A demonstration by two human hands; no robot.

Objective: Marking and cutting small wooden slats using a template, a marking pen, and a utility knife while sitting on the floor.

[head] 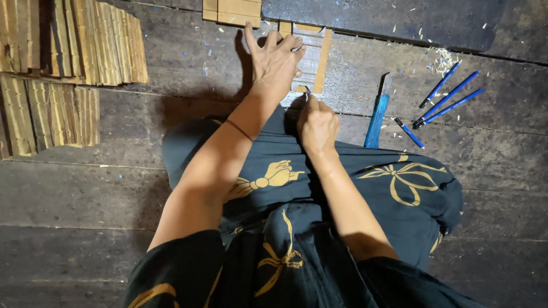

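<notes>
The person sits on a dark wooden floor [85, 194] in a black cloth with yellow patterns [399, 177]. The left hand [275, 60] lies flat and spread out on a thin pale strip of leaf [311, 57], pressing it down on the floor. Its grip is loose and holds nothing. The strip lies just past the knees, running away from the person.

The right hand [317, 125] is curled into a fist around a small thin tool [307, 92]. The tip of the tool pokes out of the top of the fist and touches the near end of the strip.

To the right lies a light blue knife [377, 120] on the floor. Further right are four dark blue pens [445, 102], close to each other. Small pale chips [442, 60] lie near them.

On the left are stacks of yellow-brown leaf strips [68, 74], well apart from the hands. One more stack [231, 11] lies at the top, just past the left hand.
</notes>
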